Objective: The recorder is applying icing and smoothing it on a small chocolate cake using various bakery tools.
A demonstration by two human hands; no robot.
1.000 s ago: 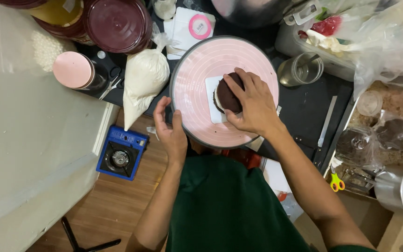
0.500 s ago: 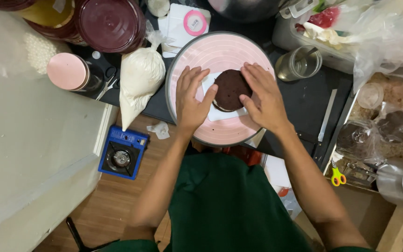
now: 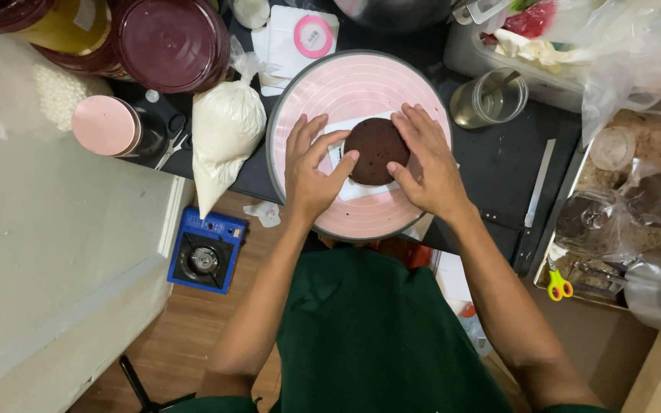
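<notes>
A small round cake (image 3: 376,150) sits on a square card (image 3: 361,187) at the middle of a turntable (image 3: 346,84) on the tabletop (image 3: 499,164). The left hand (image 3: 309,172) lies just left of the cake, fingertips touching it; the right hand (image 3: 428,164) touches its right side. Left of the turntable lies a filled piping bag (image 3: 223,134), with scissors (image 3: 174,141) and a lidded jar (image 3: 109,126) further left. A glass (image 3: 491,98) stands to the right, a knife (image 3: 535,187) beyond it. A portable stove (image 3: 204,251) rests on the floor (image 3: 193,329), near left.

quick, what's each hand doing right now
Left hand: open, fingertips touching the dark round cake.
Right hand: open, fingers against the cake's other side.
</notes>
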